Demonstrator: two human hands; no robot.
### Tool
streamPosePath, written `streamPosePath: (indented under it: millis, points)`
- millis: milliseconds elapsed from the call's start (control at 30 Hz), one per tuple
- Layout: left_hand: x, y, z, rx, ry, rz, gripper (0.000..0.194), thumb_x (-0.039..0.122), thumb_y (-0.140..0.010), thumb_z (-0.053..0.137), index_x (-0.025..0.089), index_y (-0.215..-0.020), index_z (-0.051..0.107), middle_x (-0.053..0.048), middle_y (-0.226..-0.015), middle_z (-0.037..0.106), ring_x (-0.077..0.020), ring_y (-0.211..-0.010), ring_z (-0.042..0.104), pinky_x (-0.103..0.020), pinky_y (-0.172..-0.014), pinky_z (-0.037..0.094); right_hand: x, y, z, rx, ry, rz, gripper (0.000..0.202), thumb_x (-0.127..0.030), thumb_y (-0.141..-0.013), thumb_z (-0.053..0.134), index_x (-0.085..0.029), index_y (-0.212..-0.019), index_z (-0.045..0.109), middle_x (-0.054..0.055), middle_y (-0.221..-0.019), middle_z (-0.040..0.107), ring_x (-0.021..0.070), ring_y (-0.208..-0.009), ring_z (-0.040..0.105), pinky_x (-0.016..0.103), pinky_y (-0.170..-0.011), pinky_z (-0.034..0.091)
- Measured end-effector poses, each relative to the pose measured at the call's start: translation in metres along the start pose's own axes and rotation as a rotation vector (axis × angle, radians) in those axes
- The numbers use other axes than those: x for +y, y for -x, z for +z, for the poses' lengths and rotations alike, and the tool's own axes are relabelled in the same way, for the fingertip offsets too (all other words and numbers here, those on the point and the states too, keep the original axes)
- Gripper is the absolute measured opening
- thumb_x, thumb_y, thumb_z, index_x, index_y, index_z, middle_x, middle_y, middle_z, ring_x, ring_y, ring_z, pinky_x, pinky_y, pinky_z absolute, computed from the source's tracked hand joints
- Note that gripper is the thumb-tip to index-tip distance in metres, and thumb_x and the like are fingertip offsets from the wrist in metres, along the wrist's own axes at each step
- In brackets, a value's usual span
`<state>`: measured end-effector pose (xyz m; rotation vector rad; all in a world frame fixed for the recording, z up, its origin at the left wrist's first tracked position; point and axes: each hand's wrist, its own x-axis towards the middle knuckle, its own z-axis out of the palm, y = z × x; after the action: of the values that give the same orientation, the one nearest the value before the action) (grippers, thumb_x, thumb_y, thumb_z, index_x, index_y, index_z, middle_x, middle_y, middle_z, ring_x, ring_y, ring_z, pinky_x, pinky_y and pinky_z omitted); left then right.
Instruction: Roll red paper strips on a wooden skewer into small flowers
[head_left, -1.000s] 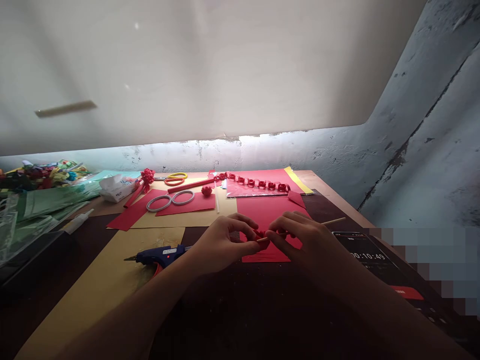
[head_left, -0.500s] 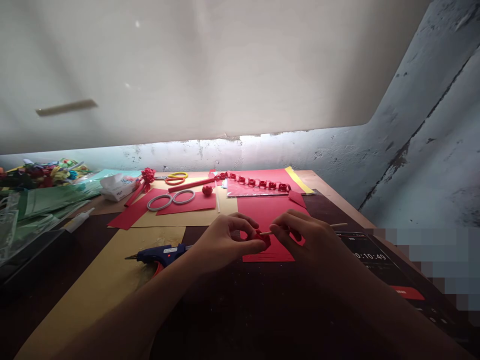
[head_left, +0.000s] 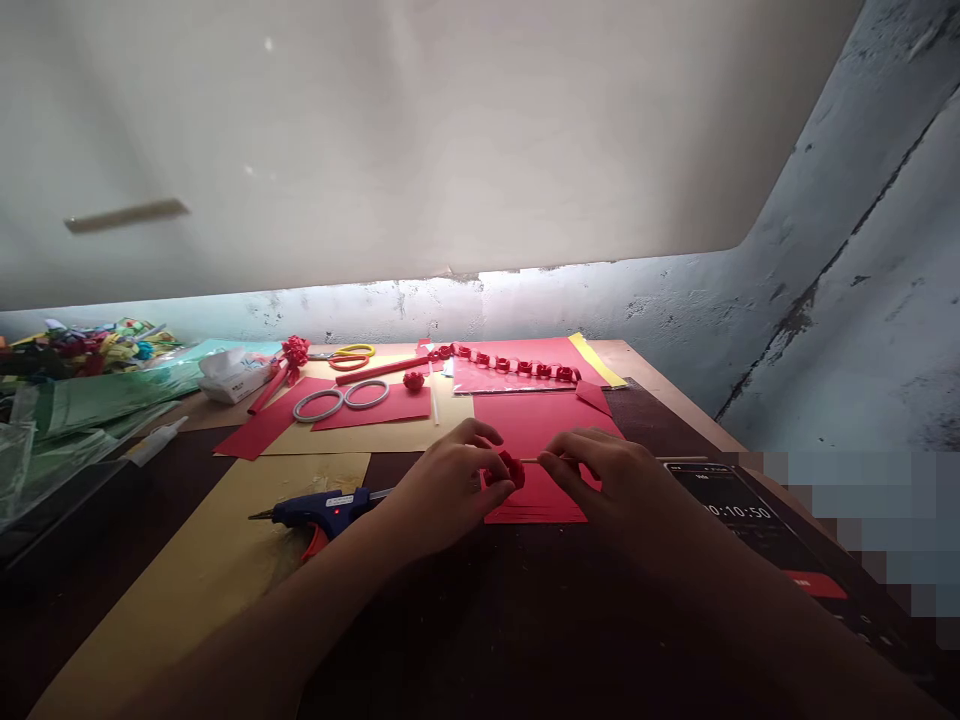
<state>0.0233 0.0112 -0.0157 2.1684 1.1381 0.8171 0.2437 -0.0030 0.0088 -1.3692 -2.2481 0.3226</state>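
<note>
My left hand (head_left: 446, 490) pinches a small curled red paper flower (head_left: 516, 472) between thumb and fingers. In my right hand (head_left: 613, 470) is a thin wooden stick (head_left: 530, 461), gripped close to one end. That end reaches the flower; whether it goes into the curl I cannot tell. The stick's other end sticks out past my right hand toward the phone. Below both hands lies a red paper sheet (head_left: 540, 415) with dark lines near its front edge. A blue glue gun (head_left: 330, 512) with a lit red light rests beside my left forearm.
A phone (head_left: 739, 515) showing a timer lies under my right forearm. Farther back are grey-handled scissors (head_left: 319, 405), yellow-and-orange scissors (head_left: 352, 355), a red paper rosette (head_left: 413, 382) and a row of red paper flowers (head_left: 525, 367). A tissue pack (head_left: 236, 378) stands at left.
The left fingers have opened a little around the flower, which has turned and shifted slightly left. The stick now lies more level in my right hand.
</note>
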Motion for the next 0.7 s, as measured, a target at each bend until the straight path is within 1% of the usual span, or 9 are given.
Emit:
streamPosePath:
  millis: [33,100,200,333,467,633,700]
  points:
    - [-0.0024,0.0007,0.0011,-0.021,-0.081,0.025,0.015,0.031,-0.09,0.066,0.023,-0.088,0.078,-0.007,-0.128,0.056,-0.022,-0.105,0.065,-0.037,-0.09,0.054,0.0014,0.0001,0.0006,-0.03,0.018,0.013,0.031,-0.038,-0.103,0.045,-0.022,-0.088,0.067,0.004,-0.079,0.066,0.018,-0.07,0.057,0.031,-0.063,0.039]
    - [-0.0047,0.0025,0.0018,-0.081,-0.182,0.06,0.016,0.03,-0.091,0.064,0.024,-0.088,0.078,-0.007,-0.13,0.055,-0.0237,-0.107,0.064,-0.039,-0.092,0.052,0.0036,0.0003,0.0017,-0.086,0.061,0.047,0.032,-0.037,-0.102,0.044,-0.021,-0.087,0.067,0.004,-0.077,0.065,0.0184,-0.068,0.057,0.031,-0.061,0.038]
    - [-0.0028,0.0052,0.0002,-0.141,-0.221,0.074,0.019,0.032,-0.092,0.061,0.025,-0.088,0.078,-0.008,-0.129,0.055,-0.0231,-0.104,0.065,-0.039,-0.091,0.05,0.0044,0.001,0.0024,-0.139,0.11,0.078,0.034,-0.039,-0.102,0.044,-0.022,-0.08,0.064,0.003,-0.072,0.062,0.0185,-0.066,0.055,0.031,-0.059,0.036]
    - [0.0015,0.0059,-0.0017,-0.17,-0.192,0.07,0.024,0.033,-0.094,0.058,0.023,-0.086,0.078,-0.008,-0.124,0.057,-0.022,-0.101,0.065,-0.036,-0.088,0.05,0.0032,0.0018,0.0016,-0.167,0.131,0.093,0.037,-0.04,-0.101,0.044,-0.021,-0.071,0.056,0.002,-0.069,0.06,0.0174,-0.062,0.054,0.03,-0.057,0.034]
    - [0.0031,0.0049,-0.0023,-0.184,-0.137,0.063,0.025,0.034,-0.094,0.057,0.022,-0.084,0.077,-0.009,-0.121,0.059,-0.0221,-0.105,0.064,-0.037,-0.092,0.049,0.0028,0.0024,0.0012,-0.185,0.119,0.087,0.037,-0.04,-0.1,0.044,-0.021,-0.069,0.053,0.002,-0.069,0.06,0.0168,-0.062,0.053,0.03,-0.058,0.036]
    - [0.0045,0.0046,-0.0034,-0.214,-0.073,0.028,0.026,0.036,-0.094,0.059,0.022,-0.081,0.077,-0.009,-0.121,0.059,-0.0225,-0.111,0.062,-0.036,-0.096,0.048,0.0002,0.0045,0.0009,-0.213,0.078,0.077,0.033,-0.039,-0.097,0.048,-0.022,-0.072,0.06,0.002,-0.071,0.064,0.0172,-0.064,0.056,0.03,-0.059,0.038]
    - [0.0047,0.0045,-0.0035,-0.218,-0.068,0.027,0.026,0.035,-0.093,0.059,0.022,-0.081,0.077,-0.009,-0.121,0.06,-0.0229,-0.112,0.062,-0.036,-0.096,0.048,-0.0016,0.0057,0.0005,-0.229,0.059,0.065,0.029,-0.037,-0.095,0.051,-0.022,-0.073,0.063,0.002,-0.071,0.065,0.0172,-0.064,0.057,0.03,-0.058,0.038]
